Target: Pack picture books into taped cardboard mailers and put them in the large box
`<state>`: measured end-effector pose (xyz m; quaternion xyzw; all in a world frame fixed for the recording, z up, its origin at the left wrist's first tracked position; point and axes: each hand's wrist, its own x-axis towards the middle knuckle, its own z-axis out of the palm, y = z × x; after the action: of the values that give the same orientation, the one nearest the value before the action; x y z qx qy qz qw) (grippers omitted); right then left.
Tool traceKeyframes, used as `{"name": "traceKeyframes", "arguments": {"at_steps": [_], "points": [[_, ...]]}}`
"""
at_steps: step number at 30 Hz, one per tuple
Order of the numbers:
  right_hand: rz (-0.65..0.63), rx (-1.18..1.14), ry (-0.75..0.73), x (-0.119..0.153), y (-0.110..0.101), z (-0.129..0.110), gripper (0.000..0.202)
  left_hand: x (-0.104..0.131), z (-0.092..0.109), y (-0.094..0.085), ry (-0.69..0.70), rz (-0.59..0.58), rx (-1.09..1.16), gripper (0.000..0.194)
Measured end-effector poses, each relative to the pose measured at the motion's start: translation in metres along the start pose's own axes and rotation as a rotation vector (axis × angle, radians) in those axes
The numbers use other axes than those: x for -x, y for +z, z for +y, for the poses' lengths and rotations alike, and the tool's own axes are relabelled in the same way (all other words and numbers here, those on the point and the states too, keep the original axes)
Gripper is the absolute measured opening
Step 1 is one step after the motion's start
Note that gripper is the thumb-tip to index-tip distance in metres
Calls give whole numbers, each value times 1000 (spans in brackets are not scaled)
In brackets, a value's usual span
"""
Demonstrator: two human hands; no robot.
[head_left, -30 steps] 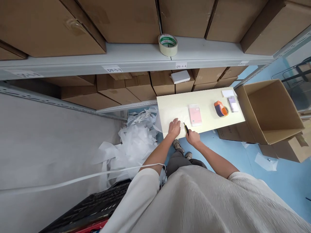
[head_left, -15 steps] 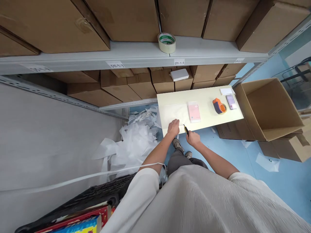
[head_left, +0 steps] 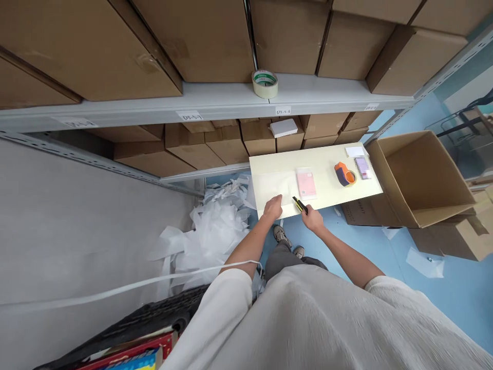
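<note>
My right hand [head_left: 313, 219] is closed around a black and yellow utility knife [head_left: 300, 205], tip pointing up and left over the front edge of the pale yellow table [head_left: 327, 156]. To its left, my left hand [head_left: 273, 207] has its fingers drawn together on the near edge of a thin translucent sheet [head_left: 271, 186]. The sheet lies over the table's left end and hangs past its side. Just beyond the knife is a pink packet [head_left: 306, 184] in a clear wrapper, apart from both hands. An orange and dark blue tape dispenser [head_left: 344, 174] stands farther right.
A purple item [head_left: 362, 168] and a white card [head_left: 355, 151] lie at the table's right end. Beside it stands a large open carton [head_left: 431, 174]. A tape roll [head_left: 265, 85] sits on the box-filled shelf. Crumpled white sheeting [head_left: 215, 226] covers the floor at left.
My right hand has moved slightly right with the knife, away from my left hand. My left hand has shifted slightly and its fingers are more curled. The camera view has tilted a little.
</note>
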<state>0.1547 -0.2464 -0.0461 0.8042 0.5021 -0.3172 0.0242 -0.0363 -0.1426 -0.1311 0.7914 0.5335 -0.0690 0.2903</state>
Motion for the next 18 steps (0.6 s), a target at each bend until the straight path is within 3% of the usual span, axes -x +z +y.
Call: {"name": "traceKeyframes", "arguments": {"at_steps": [8, 14, 18], "points": [[48, -548, -81, -50, -50, -8, 31, -4, 3, -31, -9, -82, -74, 48], [45, -694, -162, -68, -81, -8, 28, -11, 1, -47, -5, -179, -126, 40], [124, -735, -174, -77, -106, -6, 35, -21, -1, -54, -3, -219, -138, 37]]}}
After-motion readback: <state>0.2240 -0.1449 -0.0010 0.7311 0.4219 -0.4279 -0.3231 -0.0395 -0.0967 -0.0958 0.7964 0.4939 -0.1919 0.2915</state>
